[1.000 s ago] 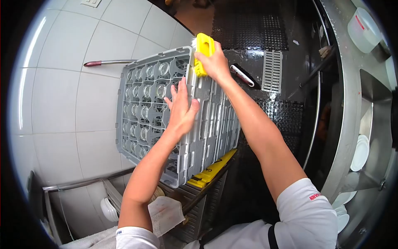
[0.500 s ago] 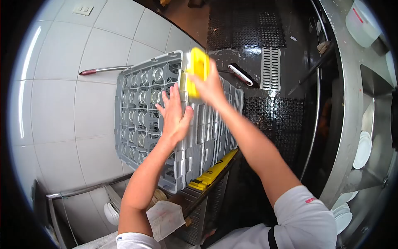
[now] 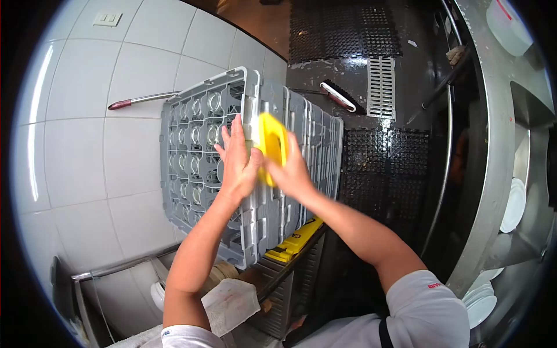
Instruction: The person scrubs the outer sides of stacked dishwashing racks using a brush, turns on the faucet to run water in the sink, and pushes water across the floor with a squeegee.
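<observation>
A tall stack of grey glass racks (image 3: 250,243) stands against the tiled wall, with upside-down glasses (image 3: 213,134) in the top rack's compartments. My left hand (image 3: 237,165) lies with its fingers stretched out on the near rim of the top rack. My right hand (image 3: 292,170) is wrapped round the loop handle of a yellow scrub brush (image 3: 270,130), blurred by motion. The brush is against the side of the top rack, close to my left thumb. Its bristles are mostly hidden.
A folded yellow floor sign (image 3: 296,242) leans below the stack. A long-handled floor brush (image 3: 337,95) lies near the drain grate (image 3: 381,87) and black rubber mats (image 3: 386,162). On the right runs a steel sink counter (image 3: 493,145) with white plates (image 3: 513,206).
My right hand has brought the scrub brush downward along the rack's side, from near its far corner toward the middle. My left hand stays on the rim, slightly shifted left in view.
</observation>
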Available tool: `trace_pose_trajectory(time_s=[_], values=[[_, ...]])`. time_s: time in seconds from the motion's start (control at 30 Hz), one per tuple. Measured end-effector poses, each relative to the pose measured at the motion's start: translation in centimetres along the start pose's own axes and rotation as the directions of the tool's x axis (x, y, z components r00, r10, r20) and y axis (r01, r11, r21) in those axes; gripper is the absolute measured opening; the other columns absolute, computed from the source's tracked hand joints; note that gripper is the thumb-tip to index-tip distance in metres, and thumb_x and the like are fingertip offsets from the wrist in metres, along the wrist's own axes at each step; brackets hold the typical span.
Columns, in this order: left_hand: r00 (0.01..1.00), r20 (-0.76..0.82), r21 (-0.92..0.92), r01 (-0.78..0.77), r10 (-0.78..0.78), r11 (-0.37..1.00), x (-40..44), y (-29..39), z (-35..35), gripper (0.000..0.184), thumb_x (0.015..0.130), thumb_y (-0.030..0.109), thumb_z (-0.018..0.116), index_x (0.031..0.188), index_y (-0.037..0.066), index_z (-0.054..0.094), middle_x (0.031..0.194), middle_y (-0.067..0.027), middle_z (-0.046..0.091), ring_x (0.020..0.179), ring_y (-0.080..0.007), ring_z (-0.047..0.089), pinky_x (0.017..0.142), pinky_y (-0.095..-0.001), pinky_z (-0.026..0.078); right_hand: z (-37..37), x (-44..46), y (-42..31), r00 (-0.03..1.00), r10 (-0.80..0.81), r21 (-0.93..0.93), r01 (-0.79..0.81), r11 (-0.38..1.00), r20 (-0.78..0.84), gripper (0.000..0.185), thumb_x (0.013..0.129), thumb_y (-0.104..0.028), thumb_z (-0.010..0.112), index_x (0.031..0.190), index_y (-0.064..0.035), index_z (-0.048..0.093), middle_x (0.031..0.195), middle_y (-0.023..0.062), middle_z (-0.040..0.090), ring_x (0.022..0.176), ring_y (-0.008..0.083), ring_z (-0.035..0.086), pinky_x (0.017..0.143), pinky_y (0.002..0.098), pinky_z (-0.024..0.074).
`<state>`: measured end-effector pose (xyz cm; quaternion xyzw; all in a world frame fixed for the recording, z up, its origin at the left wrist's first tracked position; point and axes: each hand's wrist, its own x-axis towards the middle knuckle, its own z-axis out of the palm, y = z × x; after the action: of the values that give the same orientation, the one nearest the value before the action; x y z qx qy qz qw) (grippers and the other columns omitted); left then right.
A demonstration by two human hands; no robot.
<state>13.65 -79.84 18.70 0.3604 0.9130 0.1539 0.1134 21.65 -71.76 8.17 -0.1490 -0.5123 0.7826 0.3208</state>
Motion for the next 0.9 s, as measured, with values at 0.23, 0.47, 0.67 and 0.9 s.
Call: trace_pose_trajectory(time_s=[0.23,0.47,0.67,0.9], values=[[1.0,-0.02,0.062,-0.004,0.005,0.998,0.1,0.0,0.2,0.098,0.093,0.07,0.038,0.16,0.005,0.008,0.165,-0.0219,0.016,0.152,-0.0487,0.001,0.115,-0.0674,-0.007,-1.3,14.9,-1.5,0.975,0.168,-0.169,-0.191,0.967,-0.142,0.06,0.085,-0.024,0.075,0.131,-0.0005,0.044,0.112,0.0193,0.067,0.104,0.0281,0.068,0.088,0.0402,0.0539],[1.0,-0.008,0.029,-0.006,0.006,1.0,0.2,0.0,0.1,0.099,0.092,0.069,0.04,0.16,0.004,0.008,0.165,-0.0205,0.016,0.152,-0.0484,0.001,0.116,-0.0661,-0.007,-0.2,-3.1,-0.4,0.98,0.174,0.086,-0.182,0.979,0.092,0.075,0.088,-0.015,0.071,0.149,-0.0015,0.029,0.139,0.0237,0.053,0.133,0.034,0.053,0.111,0.0435,0.0409],[1.0,-0.015,0.036,0.0,0.001,0.999,0.1,0.3,0.1,0.106,0.09,0.08,0.034,0.16,0.004,0.008,0.165,-0.0214,0.017,0.151,-0.0489,0.001,0.116,-0.0655,-0.007,-0.7,8.6,-0.9,0.973,0.208,0.027,-0.206,0.978,-0.096,0.059,0.087,-0.018,0.074,0.135,-0.0033,0.043,0.117,0.0192,0.066,0.106,0.0298,0.067,0.091,0.0425,0.0536],[1.0,-0.002,0.027,-0.011,0.011,1.0,0.2,0.4,0.0,0.102,0.092,0.075,0.035,0.16,0.004,0.008,0.165,-0.0211,0.016,0.152,-0.0483,0.001,0.117,-0.0652,-0.006,-0.2,-1.4,-1.0,0.994,0.1,0.033,-0.102,0.994,0.046,0.072,0.086,-0.014,0.07,0.146,-0.0052,0.032,0.132,0.0264,0.058,0.126,0.0367,0.059,0.104,0.0453,0.0478]])
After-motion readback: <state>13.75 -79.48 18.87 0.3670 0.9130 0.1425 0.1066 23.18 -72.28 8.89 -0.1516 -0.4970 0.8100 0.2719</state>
